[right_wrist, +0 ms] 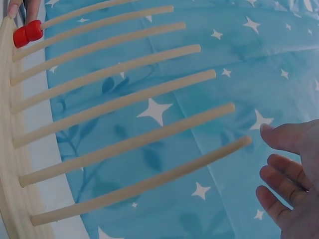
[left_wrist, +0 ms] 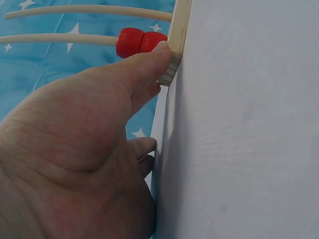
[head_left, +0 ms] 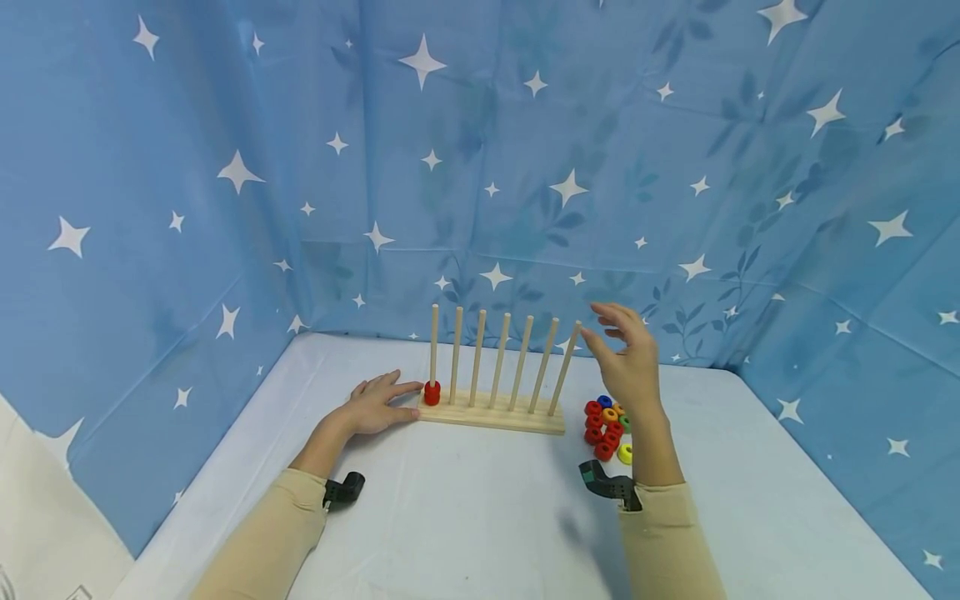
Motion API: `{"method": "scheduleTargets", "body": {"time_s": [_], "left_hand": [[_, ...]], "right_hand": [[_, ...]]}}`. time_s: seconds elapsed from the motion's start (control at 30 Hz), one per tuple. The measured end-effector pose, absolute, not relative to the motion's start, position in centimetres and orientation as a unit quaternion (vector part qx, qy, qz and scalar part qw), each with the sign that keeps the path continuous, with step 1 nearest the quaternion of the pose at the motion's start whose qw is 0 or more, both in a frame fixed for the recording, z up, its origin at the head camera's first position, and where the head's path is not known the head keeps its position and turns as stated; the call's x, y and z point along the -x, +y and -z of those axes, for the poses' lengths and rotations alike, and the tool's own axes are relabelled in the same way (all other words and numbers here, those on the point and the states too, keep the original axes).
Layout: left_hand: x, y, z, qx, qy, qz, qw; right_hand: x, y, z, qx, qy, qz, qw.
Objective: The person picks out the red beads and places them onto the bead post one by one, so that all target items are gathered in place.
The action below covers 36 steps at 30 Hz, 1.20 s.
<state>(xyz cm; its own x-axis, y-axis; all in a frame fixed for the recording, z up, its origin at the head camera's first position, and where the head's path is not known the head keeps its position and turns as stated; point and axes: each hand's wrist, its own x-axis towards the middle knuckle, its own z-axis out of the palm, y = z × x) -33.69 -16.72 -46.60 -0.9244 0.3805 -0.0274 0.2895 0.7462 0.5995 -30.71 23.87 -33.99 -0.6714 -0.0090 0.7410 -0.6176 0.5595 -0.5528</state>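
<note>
A wooden peg stand with several upright pegs sits on the table. Two red beads are stacked at the bottom of its leftmost peg. My left hand pinches the left end of the base, thumb at the front corner and index finger behind; the thumb shows beside the red beads in the left wrist view. Up by the tip of the rightmost peg is my right hand, its thumb and fingers apart with nothing between them. In the right wrist view the thumb is close to that peg's tip.
Loose red beads lie in a cluster right of the stand, with a yellow bead, a blue bead, and orange and green ones. My right forearm partly covers them. A blue star-patterned curtain surrounds the white table.
</note>
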Motion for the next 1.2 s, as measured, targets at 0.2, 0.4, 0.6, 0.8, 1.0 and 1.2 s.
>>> {"method": "scheduleTargets", "body": {"time_s": [0.2,0.4,0.6,0.8,1.0,1.2], "left_hand": [[33.8,-16.7,46.7,-0.180,0.932,-0.307,0.073],[33.7,-16.7,46.8,-0.181,0.931,-0.308,0.072],[33.7,-16.6,46.8,-0.183,0.930,-0.311,0.073],[33.6,-16.7,46.8,-0.182,0.931,-0.309,0.073],[33.8,-16.7,46.8,-0.183,0.932,-0.306,0.068],[33.8,-16.9,46.9,-0.189,0.930,-0.308,0.067]], "right_hand": [[31.0,24.5,34.6,-0.165,-0.825,-0.420,0.340],[31.4,25.1,35.1,-0.155,-0.829,-0.432,0.321],[31.7,25.5,35.9,-0.141,-0.848,-0.419,0.293],[32.2,25.9,36.8,-0.133,-0.873,-0.391,0.258],[32.7,26.3,37.5,-0.142,-0.884,-0.368,0.249],[33.1,26.5,38.0,-0.138,-0.897,-0.348,0.235]]}}
